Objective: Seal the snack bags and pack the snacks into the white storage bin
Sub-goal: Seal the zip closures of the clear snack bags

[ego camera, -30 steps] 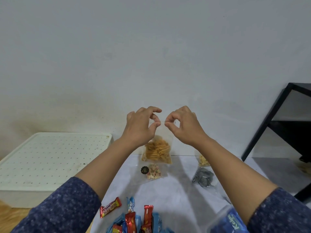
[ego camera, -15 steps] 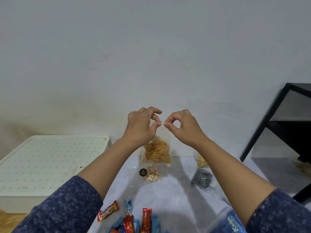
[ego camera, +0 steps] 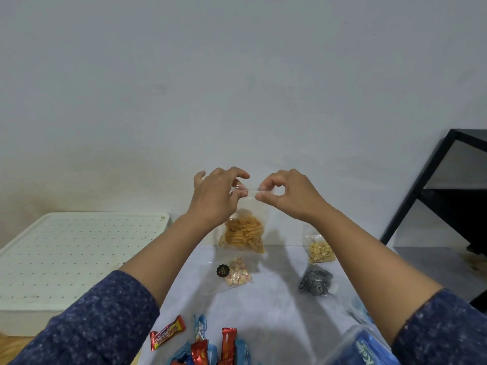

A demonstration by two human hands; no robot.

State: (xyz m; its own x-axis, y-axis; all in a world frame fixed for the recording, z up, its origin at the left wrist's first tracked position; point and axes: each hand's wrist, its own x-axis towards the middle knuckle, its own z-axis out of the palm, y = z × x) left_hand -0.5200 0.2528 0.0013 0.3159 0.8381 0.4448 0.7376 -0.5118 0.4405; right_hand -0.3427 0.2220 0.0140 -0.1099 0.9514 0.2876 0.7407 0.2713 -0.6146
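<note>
Speckled navy knit sleeves (ego camera: 100,320) (pushed up), bare forearms.

- Blue packet (ego camera: 367,351), bottom right edge of the view: white lettering, cut off by the frame. The letters read roughly "Kelp" or "Kalpe"; the full word cannot be confirmed.
- Red-and-yellow candy bar wrapper (ego camera: 167,332), lying on the counter (ego camera: 276,306): printed brand lettering on a white and blue field. The print is too blurred to read.
- Round black sticker (ego camera: 223,270) on the clear bag of pastel sweets (ego camera: 236,273): a small gold mark at its centre, too small to read.
- Red wrappers (ego camera: 228,341) and blue wrappers (ego camera: 200,326) at the bottom edge: printed marks are present, none legible.
</note>
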